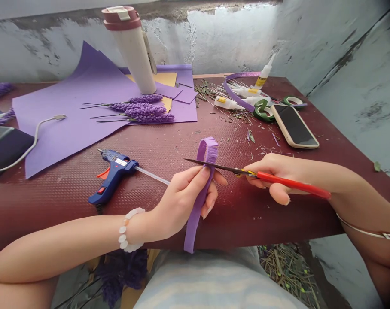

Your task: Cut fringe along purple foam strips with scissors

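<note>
My left hand [185,201] pinches a long purple paper strip [193,229] between thumb and fingers. The strip's upper part curls over in a loop, with fine cuts along its edge, and its tail hangs down past the table's front edge. In my right hand [272,176] is a pair of scissors [291,184] with red handles. Their dark blades cross the strip just above my left thumb. Whether the blades are parted there I cannot tell. A blue glue gun [117,174] with a clear glue stick lies left of my left hand.
Behind lie purple sheets [62,116] with purple flower sprigs [143,109] and a tall tumbler [130,51] on them. At the right are a phone [294,125], green tape rolls [263,112], glue bottles [227,103] and scattered wires. A white cable [37,133] runs at the left.
</note>
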The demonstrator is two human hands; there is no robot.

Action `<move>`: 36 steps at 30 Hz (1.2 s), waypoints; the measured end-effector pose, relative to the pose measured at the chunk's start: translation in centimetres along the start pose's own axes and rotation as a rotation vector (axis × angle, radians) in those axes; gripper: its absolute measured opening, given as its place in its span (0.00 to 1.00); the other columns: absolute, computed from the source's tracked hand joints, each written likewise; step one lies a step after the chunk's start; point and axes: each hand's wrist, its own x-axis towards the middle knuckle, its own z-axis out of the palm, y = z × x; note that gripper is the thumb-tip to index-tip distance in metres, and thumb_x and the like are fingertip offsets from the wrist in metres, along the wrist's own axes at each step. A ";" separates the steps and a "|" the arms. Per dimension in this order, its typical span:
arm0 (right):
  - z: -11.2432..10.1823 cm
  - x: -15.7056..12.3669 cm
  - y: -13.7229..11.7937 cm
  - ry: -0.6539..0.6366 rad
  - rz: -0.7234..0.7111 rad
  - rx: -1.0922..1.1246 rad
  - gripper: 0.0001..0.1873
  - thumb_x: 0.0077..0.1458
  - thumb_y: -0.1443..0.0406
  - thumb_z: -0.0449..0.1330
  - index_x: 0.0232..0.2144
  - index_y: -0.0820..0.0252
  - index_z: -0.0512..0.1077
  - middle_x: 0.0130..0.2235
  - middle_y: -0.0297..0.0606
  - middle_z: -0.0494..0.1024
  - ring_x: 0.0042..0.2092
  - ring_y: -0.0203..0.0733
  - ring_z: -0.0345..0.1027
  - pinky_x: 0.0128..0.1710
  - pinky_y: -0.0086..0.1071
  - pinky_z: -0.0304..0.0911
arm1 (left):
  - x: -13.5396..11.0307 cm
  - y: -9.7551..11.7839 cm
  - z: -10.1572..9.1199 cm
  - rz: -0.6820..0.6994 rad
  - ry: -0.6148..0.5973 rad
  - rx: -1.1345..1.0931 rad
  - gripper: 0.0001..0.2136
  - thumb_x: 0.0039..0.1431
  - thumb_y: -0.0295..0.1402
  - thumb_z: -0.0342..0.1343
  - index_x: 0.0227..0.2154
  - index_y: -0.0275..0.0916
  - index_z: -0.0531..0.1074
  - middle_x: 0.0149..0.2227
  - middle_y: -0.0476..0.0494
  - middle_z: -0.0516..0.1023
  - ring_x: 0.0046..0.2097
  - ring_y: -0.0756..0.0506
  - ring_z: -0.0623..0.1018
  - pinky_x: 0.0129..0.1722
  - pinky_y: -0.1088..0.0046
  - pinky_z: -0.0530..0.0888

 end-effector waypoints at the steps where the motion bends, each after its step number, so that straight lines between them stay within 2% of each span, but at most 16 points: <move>1: 0.0 0.0 0.0 -0.002 -0.002 -0.003 0.54 0.44 0.09 0.64 0.27 0.49 0.61 0.26 0.23 0.62 0.29 0.39 0.49 0.29 0.38 0.50 | 0.0 0.0 0.0 -0.002 -0.003 -0.001 0.25 0.73 0.58 0.74 0.39 0.39 0.79 0.22 0.54 0.74 0.21 0.51 0.68 0.23 0.73 0.66; 6: 0.0 0.0 0.4 0.001 -0.017 0.014 0.51 0.48 0.13 0.69 0.27 0.49 0.62 0.26 0.23 0.62 0.29 0.38 0.50 0.29 0.38 0.50 | -0.1 -0.2 -0.1 0.008 -0.017 -0.005 0.24 0.74 0.58 0.74 0.40 0.39 0.80 0.22 0.54 0.74 0.21 0.51 0.68 0.23 0.73 0.66; 11: -0.1 -0.1 0.4 0.008 -0.001 0.010 0.40 0.54 0.30 0.79 0.29 0.49 0.64 0.27 0.23 0.67 0.29 0.38 0.54 0.29 0.38 0.52 | 0.1 -0.3 -0.1 0.023 -0.017 0.000 0.23 0.76 0.55 0.73 0.40 0.38 0.80 0.23 0.54 0.74 0.22 0.50 0.69 0.24 0.72 0.66; 15: 0.2 -0.5 -1.0 0.031 0.090 -0.023 0.27 0.49 0.47 0.79 0.29 0.48 0.66 0.28 0.25 0.70 0.29 0.40 0.58 0.29 0.38 0.54 | 0.2 -0.2 -0.2 0.030 -0.036 0.012 0.22 0.77 0.53 0.73 0.40 0.38 0.80 0.23 0.54 0.75 0.22 0.51 0.70 0.24 0.73 0.66; 18: 0.4 -0.8 -2.0 0.056 0.196 -0.075 0.25 0.43 0.52 0.80 0.32 0.48 0.68 0.28 0.26 0.73 0.30 0.44 0.64 0.30 0.39 0.57 | 0.3 -0.2 -0.2 0.029 -0.052 0.030 0.23 0.76 0.55 0.73 0.40 0.39 0.79 0.24 0.55 0.73 0.24 0.51 0.70 0.26 0.73 0.67; 21: 0.5 -1.2 -2.2 0.076 0.275 -0.144 0.29 0.42 0.51 0.82 0.34 0.47 0.66 0.29 0.26 0.75 0.30 0.48 0.70 0.30 0.41 0.58 | 0.2 -0.3 -0.1 0.030 -0.053 0.009 0.22 0.77 0.54 0.72 0.39 0.40 0.77 0.25 0.57 0.69 0.25 0.51 0.68 0.26 0.74 0.68; 23: 0.5 -1.3 -1.7 0.098 0.279 -0.194 0.32 0.42 0.47 0.82 0.36 0.46 0.66 0.29 0.28 0.77 0.31 0.51 0.72 0.31 0.41 0.60 | 0.3 -0.4 -0.1 0.051 -0.026 0.005 0.21 0.79 0.53 0.71 0.39 0.40 0.76 0.25 0.58 0.67 0.25 0.51 0.66 0.26 0.74 0.68; 27: 0.4 -1.2 -0.4 0.141 0.208 -0.269 0.36 0.41 0.37 0.82 0.38 0.46 0.70 0.34 0.31 0.81 0.36 0.56 0.75 0.33 0.42 0.63 | 0.4 -0.6 -0.1 0.065 0.036 0.022 0.21 0.79 0.53 0.70 0.39 0.41 0.76 0.25 0.58 0.66 0.25 0.51 0.66 0.26 0.74 0.68; 33: 1.0 -0.7 -0.5 0.215 0.167 -0.295 0.36 0.40 0.37 0.83 0.37 0.45 0.70 0.35 0.32 0.83 0.36 0.57 0.78 0.35 0.42 0.65 | 0.7 -0.7 0.1 0.040 0.076 0.041 0.24 0.75 0.56 0.74 0.38 0.41 0.76 0.25 0.59 0.67 0.24 0.52 0.66 0.27 0.73 0.68; 36: 1.3 -0.4 -0.8 0.280 0.117 -0.323 0.37 0.41 0.32 0.81 0.38 0.45 0.71 0.35 0.34 0.84 0.36 0.58 0.79 0.35 0.41 0.65 | 0.8 -0.7 0.0 0.048 0.076 0.081 0.24 0.76 0.55 0.74 0.37 0.40 0.76 0.24 0.58 0.69 0.23 0.52 0.67 0.27 0.72 0.67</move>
